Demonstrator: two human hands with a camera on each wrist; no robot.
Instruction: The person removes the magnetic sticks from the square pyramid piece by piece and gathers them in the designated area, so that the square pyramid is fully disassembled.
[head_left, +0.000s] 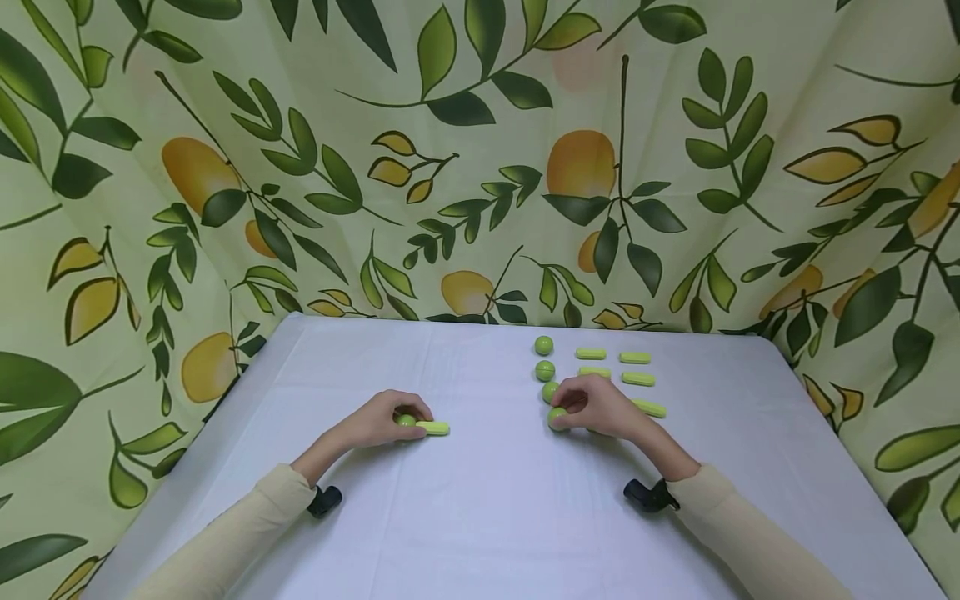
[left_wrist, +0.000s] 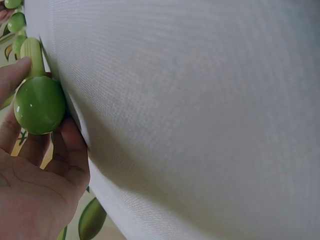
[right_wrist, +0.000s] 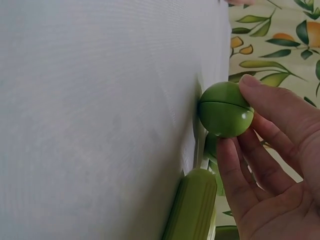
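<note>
My left hand (head_left: 386, 419) curls around a glossy green ball (left_wrist: 40, 105) low over the white tabletop. A ribbed light-green stick (head_left: 432, 427) lies right beside that ball, close to the thumb tip; whether the thumb touches it I cannot tell. My right hand (head_left: 600, 406) pinches another green ball (right_wrist: 226, 110), which has a seam round its middle, between thumb and fingertips. This ball is at the near end of a column of similar balls (head_left: 544, 370). Under the right wrist view's hand, a ribbed green stick (right_wrist: 192, 207) lies close by.
Green sticks lie in rows at the right, such as one at the back (head_left: 635, 357) and one by the right wrist (head_left: 648, 408); the right hand hides part of them. A white cloth covers the table (head_left: 465, 517). Behind it hangs a leaf-and-fruit patterned curtain (head_left: 495, 208).
</note>
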